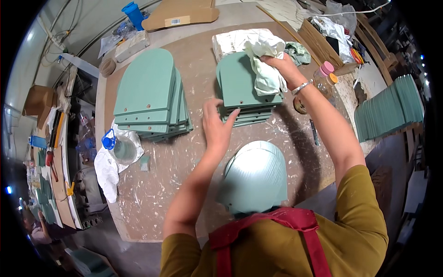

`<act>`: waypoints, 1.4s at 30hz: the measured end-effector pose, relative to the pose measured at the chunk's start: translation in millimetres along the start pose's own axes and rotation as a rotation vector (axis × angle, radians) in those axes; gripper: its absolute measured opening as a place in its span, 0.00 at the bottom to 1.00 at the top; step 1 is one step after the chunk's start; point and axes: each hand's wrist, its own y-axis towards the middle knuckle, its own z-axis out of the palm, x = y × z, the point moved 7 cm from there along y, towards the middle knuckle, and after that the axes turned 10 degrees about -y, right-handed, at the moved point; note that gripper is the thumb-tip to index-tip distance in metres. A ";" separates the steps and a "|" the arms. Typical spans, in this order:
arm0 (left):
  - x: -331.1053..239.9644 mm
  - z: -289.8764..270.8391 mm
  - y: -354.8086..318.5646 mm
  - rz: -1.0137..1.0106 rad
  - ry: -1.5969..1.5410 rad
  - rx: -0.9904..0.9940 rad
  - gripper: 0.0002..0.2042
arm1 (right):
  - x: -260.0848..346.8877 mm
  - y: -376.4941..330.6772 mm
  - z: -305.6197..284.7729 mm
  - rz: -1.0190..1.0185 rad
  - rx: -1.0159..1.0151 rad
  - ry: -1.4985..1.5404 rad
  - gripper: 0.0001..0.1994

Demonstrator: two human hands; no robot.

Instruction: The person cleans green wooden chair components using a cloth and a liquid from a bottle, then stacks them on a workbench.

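Note:
My right hand [282,69] grips a crumpled white cloth [268,64], which lies over the right part of a green round-topped panel [237,76]. That panel tops a stack at the far middle of the table. By the stack's near left corner is my left hand [218,122], fingers and thumb apart, with nothing held; whether it touches the panel edge I cannot tell. Holes show along the top panel's near edge. Another stack of the same green panels [145,83] stands to the left, its layers unevenly turned. Close to my body lies a third pile of shiny green panels [256,173].
A clear bottle with a blue cap [123,150] stands on a white rag [107,173] at the left. Bottles with pink and orange caps [328,74] are near my right forearm. Upright green panels [390,111] line the right side. A cardboard piece [180,14] lies at the back.

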 end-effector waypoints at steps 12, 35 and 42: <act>-8.7 -6.7 2.1 -0.030 -0.060 0.038 0.27 | 14.6 -4.0 -2.4 -0.052 0.011 -0.111 0.16; 20.6 -108.0 -192.0 -0.707 -0.247 0.301 0.13 | 8.9 -219.0 -52.5 0.010 0.010 -0.487 0.19; -22.1 -71.4 -221.0 -0.715 -0.706 0.115 0.12 | 22.0 -282.5 153.5 -0.578 0.559 -1.012 0.14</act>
